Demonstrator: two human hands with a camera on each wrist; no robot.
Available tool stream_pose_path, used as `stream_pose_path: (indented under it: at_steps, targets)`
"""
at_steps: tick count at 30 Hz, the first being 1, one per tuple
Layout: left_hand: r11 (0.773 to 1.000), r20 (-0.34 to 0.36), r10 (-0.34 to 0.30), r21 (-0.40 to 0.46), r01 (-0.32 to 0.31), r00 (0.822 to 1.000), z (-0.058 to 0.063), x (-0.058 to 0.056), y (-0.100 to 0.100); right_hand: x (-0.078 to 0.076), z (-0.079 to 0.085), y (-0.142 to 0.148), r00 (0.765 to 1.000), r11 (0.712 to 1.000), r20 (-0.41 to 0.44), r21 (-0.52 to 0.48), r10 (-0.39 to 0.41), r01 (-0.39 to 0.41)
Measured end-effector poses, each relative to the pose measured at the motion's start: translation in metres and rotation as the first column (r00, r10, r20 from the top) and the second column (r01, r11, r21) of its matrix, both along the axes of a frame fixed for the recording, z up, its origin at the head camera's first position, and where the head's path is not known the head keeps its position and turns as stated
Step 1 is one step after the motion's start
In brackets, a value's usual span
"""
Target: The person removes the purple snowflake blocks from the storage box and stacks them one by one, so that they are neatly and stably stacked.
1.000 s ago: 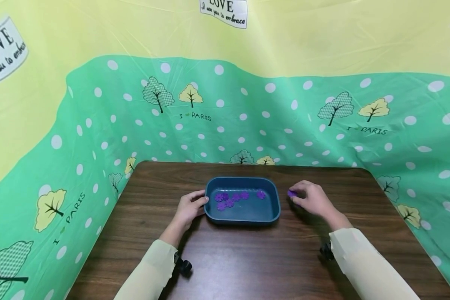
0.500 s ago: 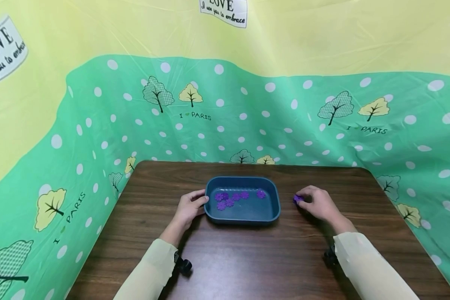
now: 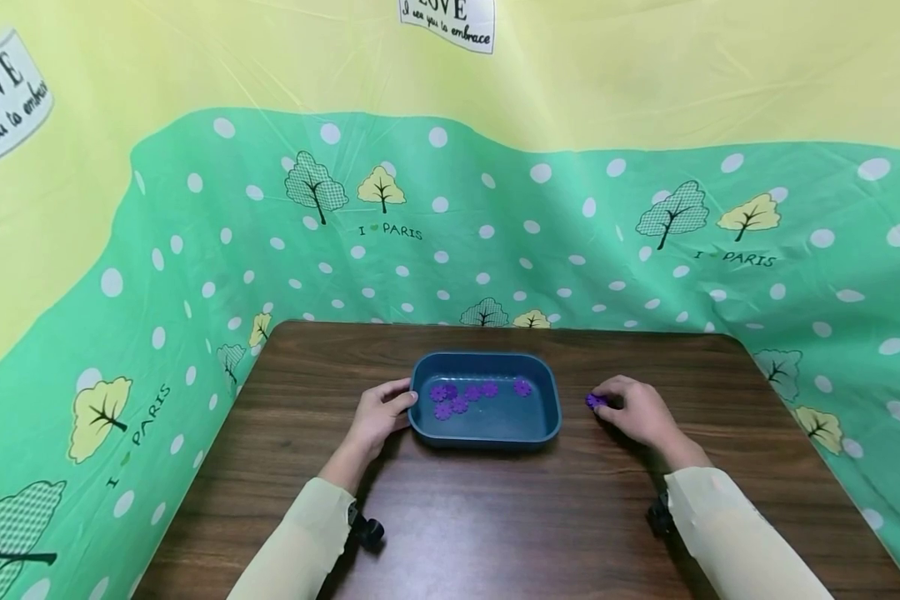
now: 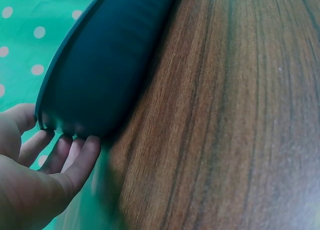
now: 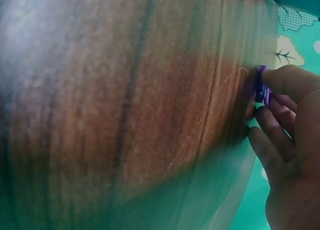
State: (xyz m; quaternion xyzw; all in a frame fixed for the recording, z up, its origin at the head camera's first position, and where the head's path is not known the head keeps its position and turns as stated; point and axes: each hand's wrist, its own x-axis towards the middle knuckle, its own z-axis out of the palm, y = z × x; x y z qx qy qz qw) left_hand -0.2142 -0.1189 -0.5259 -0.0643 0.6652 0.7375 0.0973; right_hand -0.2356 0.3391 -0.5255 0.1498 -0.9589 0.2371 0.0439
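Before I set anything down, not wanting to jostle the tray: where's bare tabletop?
Bare tabletop: in front of the tray, between the sleeves; also left of the left hand. Crowded: the tray's left half, with purple flowers, and where the right hand pinches more.

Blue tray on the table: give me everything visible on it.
The dark blue, plastic-looking rectangular tray has rounded corners, raised walls and a thin rim. It sits upright, open side up, on the dark brown wood-grain table, long sides running left to right. Inside lie several small purple flower-shaped pieces, mostly clustered toward the left, with one apart toward the right. The person's left hand holds its left end, fingertips against the outer wall. No damage shows.
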Motion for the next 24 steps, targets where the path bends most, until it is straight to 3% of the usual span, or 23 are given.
stream_pose_path:
  at_steps: [24]
  targets:
    - [1.0, 0.011, 0.01, 0.001, -0.01, 1.0, -0.0009, -0.0013, 0.0004, -0.0012, 0.0005, -0.0019, 1.0, 0.999, 0.029, 0.047, -0.013, 0.012]
